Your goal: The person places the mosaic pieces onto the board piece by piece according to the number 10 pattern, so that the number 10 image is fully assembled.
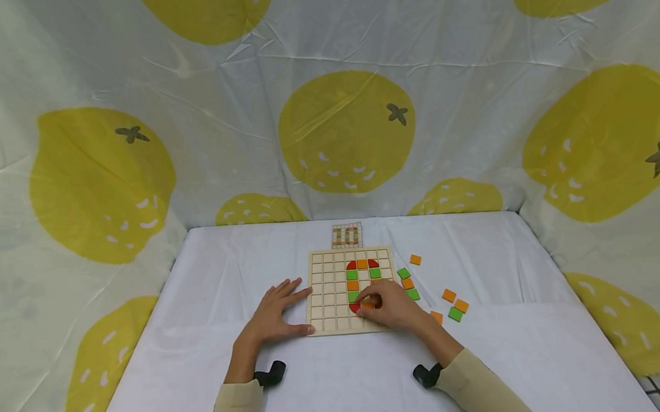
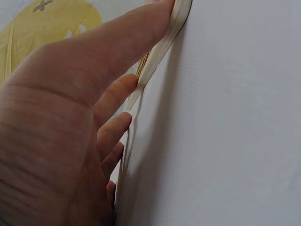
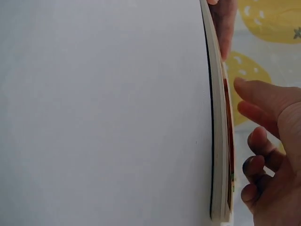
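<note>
Head view first: a white-clothed table (image 1: 330, 392) lies beneath both my hands, with the wooden board (image 1: 325, 307) between them, partly under my right palm. My left hand (image 1: 280, 313) is spread, thumb and forefinger touching the board's left edge; a light, even brace there should stop it sliding. My right hand (image 1: 391, 304) bends over the grid, thumb and forefinger near each other; I cannot tell whether they pinch anything. Ahead of that grip, beyond the board's far edge, lies the patterned card (image 1: 346, 236), worth a glance to check each colour. Loose tiles (image 1: 449, 295) sit to its right. Just at my right fingertips is a red piece (image 1: 354, 308) in the grid; I'd judge it best pressed straight down, without nudging the green tile (image 1: 353, 296) beside it.
</note>
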Tool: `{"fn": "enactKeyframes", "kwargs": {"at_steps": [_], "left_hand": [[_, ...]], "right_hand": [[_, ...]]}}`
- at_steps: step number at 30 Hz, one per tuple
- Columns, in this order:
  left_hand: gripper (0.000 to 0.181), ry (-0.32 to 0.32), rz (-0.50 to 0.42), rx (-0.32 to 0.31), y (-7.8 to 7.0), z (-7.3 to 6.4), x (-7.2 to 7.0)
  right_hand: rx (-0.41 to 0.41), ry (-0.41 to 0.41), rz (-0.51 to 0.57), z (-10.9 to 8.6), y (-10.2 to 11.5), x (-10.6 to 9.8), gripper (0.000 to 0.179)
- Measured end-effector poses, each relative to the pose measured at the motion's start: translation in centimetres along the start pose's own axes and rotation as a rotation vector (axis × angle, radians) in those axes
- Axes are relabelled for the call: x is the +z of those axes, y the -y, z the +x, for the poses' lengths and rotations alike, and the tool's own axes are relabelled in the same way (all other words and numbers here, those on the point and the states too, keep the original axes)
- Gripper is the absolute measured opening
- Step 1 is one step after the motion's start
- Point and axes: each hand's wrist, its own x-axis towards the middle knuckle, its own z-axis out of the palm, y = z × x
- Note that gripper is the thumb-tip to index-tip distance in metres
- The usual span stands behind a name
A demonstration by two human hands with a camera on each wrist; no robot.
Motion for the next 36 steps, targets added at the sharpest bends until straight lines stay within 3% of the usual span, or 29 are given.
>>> {"fn": "enactKeyframes", "kwargs": {"at_steps": [8, 18, 22, 31, 36], "left_hand": [[0.089, -0.006, 0.022, 0.021, 0.1, 0.3, 0.1], [0.09, -0.002, 0.028, 0.009, 0.3, 0.3, 0.4], [0.09, -0.008, 0.029, 0.013, 0.4, 0.2, 0.5], [0.091, 0.004, 0.017, 0.002, 0.1, 0.0, 0.0], [0.09, 0.003, 0.018, -0.001, 0.1, 0.1, 0.2]], "right_hand": [[0.12, -0.052, 0.027, -0.5, -1.4, -3.0, 0.023], [0.157, -0.126, -0.018, -1.2, -5.0, -7.2, 0.037], [0.201, -0.155, 0.02, -1.4, -6.2, -8.5, 0.042], [0.33, -0.195, 0.007, -0.9, -8.9, -9.9, 0.049], [0.341, -0.18, -0.001, -0.6, -10.2, -10.0, 0.049]]}}
